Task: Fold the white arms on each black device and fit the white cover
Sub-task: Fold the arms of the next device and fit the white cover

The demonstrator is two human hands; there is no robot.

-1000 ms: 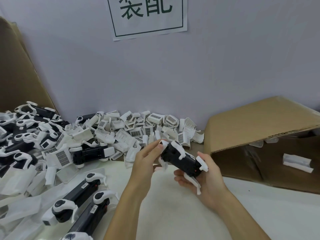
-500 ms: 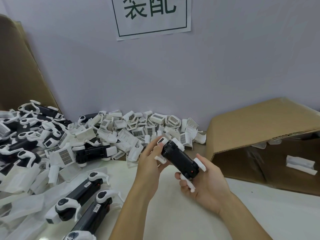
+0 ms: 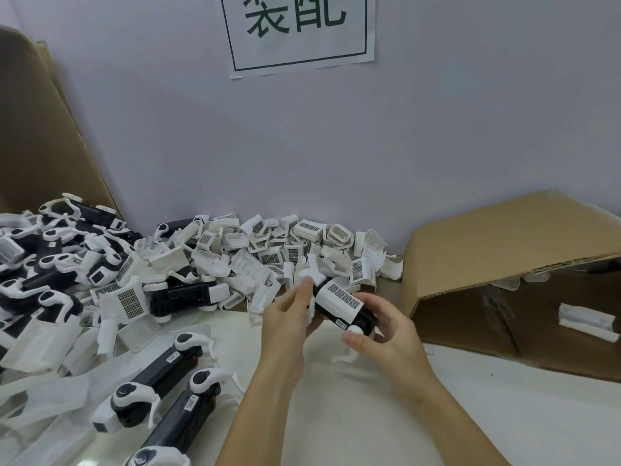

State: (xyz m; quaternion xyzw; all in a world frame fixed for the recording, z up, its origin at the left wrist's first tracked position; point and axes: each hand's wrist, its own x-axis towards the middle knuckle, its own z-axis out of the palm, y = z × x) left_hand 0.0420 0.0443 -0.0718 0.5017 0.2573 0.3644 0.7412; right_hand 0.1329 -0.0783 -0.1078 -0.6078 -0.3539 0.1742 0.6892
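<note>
both hands (image 3: pixel 289 317) (image 3: pixel 386 334) gripping covered black device (image 3: pixel 339 302), loose covers (image 3: pixel 268 250) heaped behind, cardboard box (image 3: pixel 504 250) right

Just two bare forearms coming up from the bottom of the shot, no sleeves anywhere in view, no watch, no bracelet, no gloves. The left hand (image 3: pixel 285 317) has no rings that I can spot. Same for the right hand (image 3: pixel 386 334), and its thumbnail is short and plain, no polish. Slim wrists, nothing else to report
</note>
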